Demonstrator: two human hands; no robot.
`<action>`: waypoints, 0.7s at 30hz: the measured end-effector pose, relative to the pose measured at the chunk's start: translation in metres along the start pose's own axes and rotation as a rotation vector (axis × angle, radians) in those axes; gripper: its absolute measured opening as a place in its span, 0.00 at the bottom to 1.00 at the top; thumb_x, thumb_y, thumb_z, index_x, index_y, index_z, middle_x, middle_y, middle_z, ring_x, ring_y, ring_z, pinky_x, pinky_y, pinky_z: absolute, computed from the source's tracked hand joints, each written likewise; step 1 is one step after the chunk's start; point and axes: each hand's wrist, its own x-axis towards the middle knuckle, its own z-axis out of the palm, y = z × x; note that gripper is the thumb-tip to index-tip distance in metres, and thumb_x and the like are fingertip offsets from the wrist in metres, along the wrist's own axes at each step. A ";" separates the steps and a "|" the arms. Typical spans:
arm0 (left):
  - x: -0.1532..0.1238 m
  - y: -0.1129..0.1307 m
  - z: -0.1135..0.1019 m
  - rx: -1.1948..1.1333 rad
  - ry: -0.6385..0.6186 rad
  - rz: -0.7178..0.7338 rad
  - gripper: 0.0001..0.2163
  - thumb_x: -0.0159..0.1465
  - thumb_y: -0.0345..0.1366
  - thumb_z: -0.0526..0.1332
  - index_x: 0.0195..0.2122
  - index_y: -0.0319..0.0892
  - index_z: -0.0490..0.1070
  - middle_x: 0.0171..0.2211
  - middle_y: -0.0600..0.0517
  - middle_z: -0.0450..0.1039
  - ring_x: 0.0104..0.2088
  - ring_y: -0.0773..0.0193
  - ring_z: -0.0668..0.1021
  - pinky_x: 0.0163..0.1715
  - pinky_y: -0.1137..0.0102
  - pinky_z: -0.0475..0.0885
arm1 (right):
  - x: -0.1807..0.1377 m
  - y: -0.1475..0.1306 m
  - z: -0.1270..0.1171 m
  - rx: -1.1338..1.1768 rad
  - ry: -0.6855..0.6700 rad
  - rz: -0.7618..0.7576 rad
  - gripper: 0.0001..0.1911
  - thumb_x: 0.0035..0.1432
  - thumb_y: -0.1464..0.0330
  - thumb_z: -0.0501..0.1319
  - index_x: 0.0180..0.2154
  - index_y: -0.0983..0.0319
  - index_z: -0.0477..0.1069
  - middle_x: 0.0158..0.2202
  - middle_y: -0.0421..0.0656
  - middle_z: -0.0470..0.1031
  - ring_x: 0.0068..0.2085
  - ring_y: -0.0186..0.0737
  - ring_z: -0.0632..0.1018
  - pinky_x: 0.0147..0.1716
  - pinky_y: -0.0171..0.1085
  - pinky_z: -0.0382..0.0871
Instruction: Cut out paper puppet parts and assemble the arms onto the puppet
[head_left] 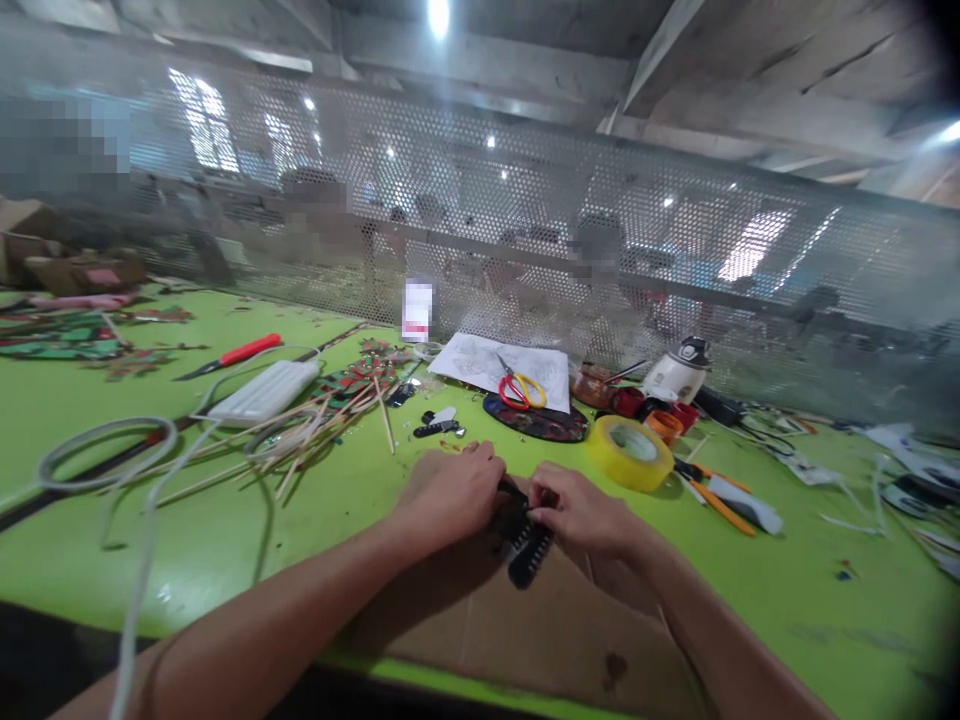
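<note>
Over a brown cardboard sheet [480,630], my two hands meet at a flat black piece with small pale marks along its edge [529,560]. My left hand [461,490] is closed at its upper left end, with the fingertips partly hidden. Thumb and fingers of my right hand [574,505] pinch it from the right side. The rounded lower end of the piece sticks out toward me. Just beyond my left hand lie similar small black and grey pieces [435,424].
Right of my hands sit a yellow tape roll [630,452] and orange-handled pliers [724,500]. Scissors [521,388] rest on a paper sheet [465,360]. Leftward are wooden sticks [300,450], a white power strip [266,390] and a red-handled knife [232,355]. A perforated screen [480,220] stands behind.
</note>
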 end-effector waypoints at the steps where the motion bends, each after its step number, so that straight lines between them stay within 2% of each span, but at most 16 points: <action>1: 0.000 0.000 0.000 -0.001 -0.005 0.008 0.11 0.65 0.38 0.56 0.39 0.37 0.74 0.41 0.41 0.73 0.42 0.48 0.77 0.39 0.60 0.70 | 0.000 -0.001 -0.001 0.009 -0.011 -0.007 0.08 0.51 0.80 0.62 0.27 0.63 0.68 0.30 0.39 0.68 0.33 0.36 0.70 0.33 0.34 0.62; 8: 0.003 0.002 -0.009 -0.058 -0.047 -0.001 0.10 0.62 0.37 0.59 0.41 0.38 0.74 0.43 0.41 0.74 0.45 0.48 0.77 0.41 0.62 0.70 | -0.002 -0.005 -0.007 0.016 -0.055 -0.063 0.09 0.51 0.80 0.63 0.27 0.62 0.68 0.30 0.38 0.69 0.32 0.36 0.70 0.34 0.34 0.63; 14: 0.001 0.007 -0.011 -0.196 -0.034 -0.099 0.10 0.59 0.34 0.60 0.40 0.37 0.74 0.40 0.39 0.76 0.41 0.45 0.78 0.38 0.62 0.68 | -0.006 -0.004 -0.003 -0.001 -0.029 -0.091 0.08 0.50 0.80 0.62 0.28 0.62 0.67 0.33 0.40 0.70 0.36 0.39 0.70 0.37 0.37 0.61; 21: 0.006 0.006 -0.010 -0.613 0.000 -0.257 0.06 0.51 0.32 0.65 0.32 0.42 0.76 0.29 0.51 0.77 0.32 0.59 0.77 0.30 0.71 0.66 | -0.005 -0.012 -0.008 0.108 0.031 -0.068 0.08 0.51 0.79 0.61 0.26 0.62 0.68 0.35 0.42 0.74 0.34 0.38 0.72 0.35 0.36 0.65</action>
